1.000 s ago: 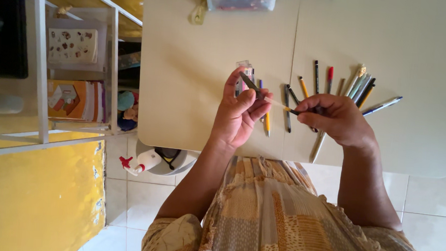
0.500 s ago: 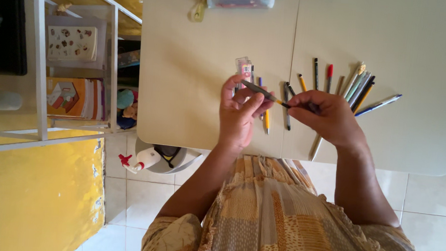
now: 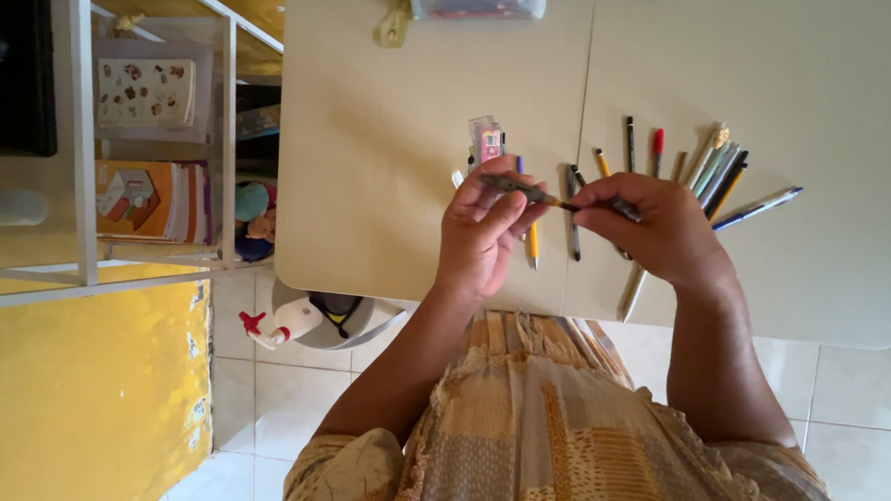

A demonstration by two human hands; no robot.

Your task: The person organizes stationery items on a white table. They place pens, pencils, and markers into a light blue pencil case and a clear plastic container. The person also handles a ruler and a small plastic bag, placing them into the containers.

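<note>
Above the worktop (image 3: 389,178), the left hand (image 3: 481,232) and right hand (image 3: 657,230) each pinch one end of a dark pen (image 3: 528,192). Other pens (image 3: 714,172) lie in a row beyond, unhandled.

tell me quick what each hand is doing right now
Left hand: closed on the grey pen.
Right hand: closed on the pen's other part.
</note>
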